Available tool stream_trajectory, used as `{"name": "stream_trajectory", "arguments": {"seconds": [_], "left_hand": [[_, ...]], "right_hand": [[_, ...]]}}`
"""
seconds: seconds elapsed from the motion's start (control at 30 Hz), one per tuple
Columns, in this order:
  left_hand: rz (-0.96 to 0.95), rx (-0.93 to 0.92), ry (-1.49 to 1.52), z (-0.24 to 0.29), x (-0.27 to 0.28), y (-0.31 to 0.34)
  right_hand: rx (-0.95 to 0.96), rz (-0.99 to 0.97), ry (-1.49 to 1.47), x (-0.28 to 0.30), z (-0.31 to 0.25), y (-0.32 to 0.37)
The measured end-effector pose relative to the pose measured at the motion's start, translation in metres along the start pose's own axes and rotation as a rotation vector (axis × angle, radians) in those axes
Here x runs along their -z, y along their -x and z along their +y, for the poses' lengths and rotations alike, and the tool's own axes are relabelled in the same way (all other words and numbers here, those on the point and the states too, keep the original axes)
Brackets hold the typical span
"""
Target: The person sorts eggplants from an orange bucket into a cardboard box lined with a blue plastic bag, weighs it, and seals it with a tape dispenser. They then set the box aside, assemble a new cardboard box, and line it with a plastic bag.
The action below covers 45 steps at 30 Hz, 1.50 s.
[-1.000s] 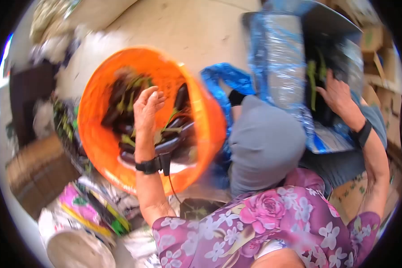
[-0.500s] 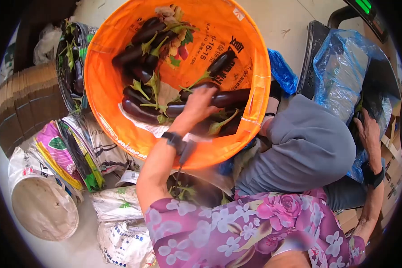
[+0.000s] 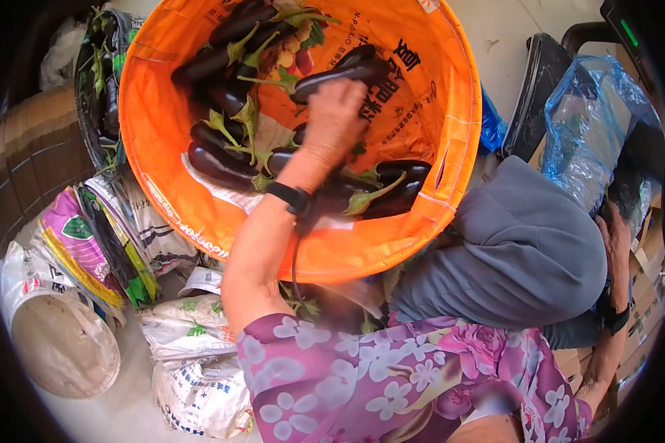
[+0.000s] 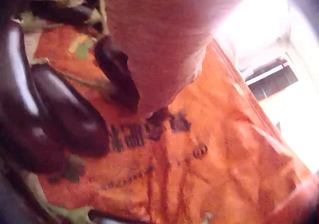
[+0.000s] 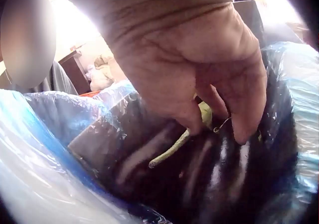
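Observation:
My left hand [image 3: 336, 118] is inside an orange bucket [image 3: 148, 159] and grips a dark purple eggplant [image 3: 358, 71] across its body. The left wrist view shows part of this eggplant [image 4: 115, 67] beside the palm, which hides the rest. More eggplants [image 3: 218, 166] with green stems lie in the bucket. My right hand [image 5: 199, 59] reaches down into a plastic-lined box, thumb and fingers bent round the stem end of an eggplant [image 5: 144, 156]. Its green stem [image 5: 169, 149] sticks out past the thumb. Other eggplants [image 5: 217, 176] lie alongside.
Clear blue plastic [image 3: 587, 125] covers the box's side. A black stand with a green-lit display [image 3: 628, 31] is behind it. Left of the bucket are a bag of eggplants [image 3: 100, 81] and stacked cardboard [image 3: 33, 166]. Printed sacks [image 3: 188, 321] and a white bucket [image 3: 63, 347] sit nearby.
The view has turned toward the orange bucket. My left hand has gone down among the eggplants, taken one and shifted toward the bucket's far side. My right hand stays at the box.

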<state>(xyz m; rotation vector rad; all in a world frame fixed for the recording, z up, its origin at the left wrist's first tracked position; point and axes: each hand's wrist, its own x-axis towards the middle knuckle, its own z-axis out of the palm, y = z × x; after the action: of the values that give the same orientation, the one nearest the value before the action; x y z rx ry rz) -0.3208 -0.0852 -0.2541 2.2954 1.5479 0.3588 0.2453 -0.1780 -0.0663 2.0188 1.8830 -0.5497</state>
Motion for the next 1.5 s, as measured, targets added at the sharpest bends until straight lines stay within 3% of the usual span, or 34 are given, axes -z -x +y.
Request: {"name": "stream_trajectory", "arguments": {"seconds": [0.03, 0.07, 0.1, 0.17, 0.23, 0.27, 0.33, 0.37, 0.43, 0.5, 0.57, 0.6, 0.63, 0.7, 0.73, 0.8, 0.83, 0.9, 0.97, 1.1, 1.17, 1.23, 1.3, 1.4, 1.47, 1.5], "left_hand": [[-0.243, -0.012, 0.008, 0.009, -0.026, 0.012], [-0.361, -0.002, 0.218, 0.022, -0.05, 0.031], [-0.749, 0.086, 0.269, 0.046, -0.048, 0.03], [-0.733, 0.135, 0.394, 0.045, -0.098, 0.058], [-0.792, 0.062, 0.611, 0.032, -0.128, 0.053], [-0.796, 0.054, 0.606, 0.027, -0.131, 0.049], [-1.036, 0.12, 0.791, 0.022, -0.115, 0.034], [-1.035, 0.104, 0.784, 0.024, -0.111, 0.019], [-1.267, 0.065, 0.726, 0.031, -0.106, 0.0], [-1.308, 0.154, 0.735, 0.03, -0.111, 0.0], [-1.231, 0.134, 1.05, 0.019, -0.128, 0.012], [-1.237, 0.304, 1.048, 0.021, -0.113, 0.012], [-1.246, 0.305, 1.042, 0.018, -0.112, 0.016], [-1.053, 0.125, 0.954, 0.009, -0.113, 0.023], [-1.055, 0.126, 0.952, 0.013, -0.098, 0.016], [-0.999, 0.14, 0.598, 0.02, -0.07, 0.001], [-1.0, 0.139, 0.596, 0.013, -0.068, 0.004], [-0.607, 0.082, 0.297, -0.006, -0.064, 0.008], [-0.519, 0.108, 0.35, -0.014, -0.038, 0.011], [-0.434, 0.587, 0.762, -0.026, 0.027, 0.006], [-0.158, 0.623, 1.03, -0.036, 0.05, 0.008], [-0.073, 0.655, 1.086, -0.03, 0.085, 0.0], [0.038, 0.575, 1.04, -0.018, 0.113, -0.012], [0.424, 0.449, 0.918, 0.013, 0.15, -0.043], [0.484, 0.361, 1.132, 0.028, 0.167, -0.058], [0.449, 0.324, 1.165, 0.072, 0.179, -0.086]], "right_hand": [[0.008, -0.007, 0.012, 0.002, -0.005, -0.002], [0.015, -0.01, 0.021, 0.002, -0.011, -0.005], [0.013, -0.008, 0.022, 0.004, -0.015, -0.006], [0.017, -0.012, 0.036, 0.008, -0.024, -0.006], [-0.019, -0.035, 0.019, 0.013, -0.03, -0.006], [-0.051, -0.063, -0.002, 0.013, -0.031, -0.005], [-0.007, -0.038, -0.005, 0.006, -0.027, -0.003], [0.034, -0.008, 0.006, 0.006, -0.024, -0.002], [0.052, 0.023, 0.013, 0.006, -0.021, 0.002], [0.074, 0.047, 0.018, 0.008, -0.019, 0.006], [-0.013, -0.018, -0.098, 0.013, -0.018, 0.009], [-0.021, -0.017, -0.103, 0.015, -0.017, 0.01], [-0.05, -0.048, -0.12, 0.016, -0.018, 0.011], [-0.08, -0.08, -0.144, 0.013, -0.018, 0.012], [-0.063, -0.062, -0.159, 0.011, -0.017, 0.012], [-0.049, -0.04, -0.174, 0.01, -0.015, 0.013], [-0.033, -0.032, -0.19, 0.01, -0.014, 0.014], [-0.013, -0.017, -0.209, 0.011, -0.014, 0.012], [-0.051, -0.027, -0.311, 0.014, -0.011, 0.012], [-0.058, 0.036, -0.342, 0.015, -0.014, 0.008], [-0.069, 0.026, -0.343, 0.019, -0.017, 0.006], [-0.072, 0.041, -0.372, 0.021, -0.023, 0.002], [-0.093, 0.06, -0.397, 0.029, -0.034, 0.004], [-0.08, 0.031, -0.58, 0.041, -0.046, 0.003], [-0.012, 0.111, -0.755, 0.044, -0.041, -0.008], [0.019, 0.181, -0.755, 0.062, -0.045, -0.012]]}}
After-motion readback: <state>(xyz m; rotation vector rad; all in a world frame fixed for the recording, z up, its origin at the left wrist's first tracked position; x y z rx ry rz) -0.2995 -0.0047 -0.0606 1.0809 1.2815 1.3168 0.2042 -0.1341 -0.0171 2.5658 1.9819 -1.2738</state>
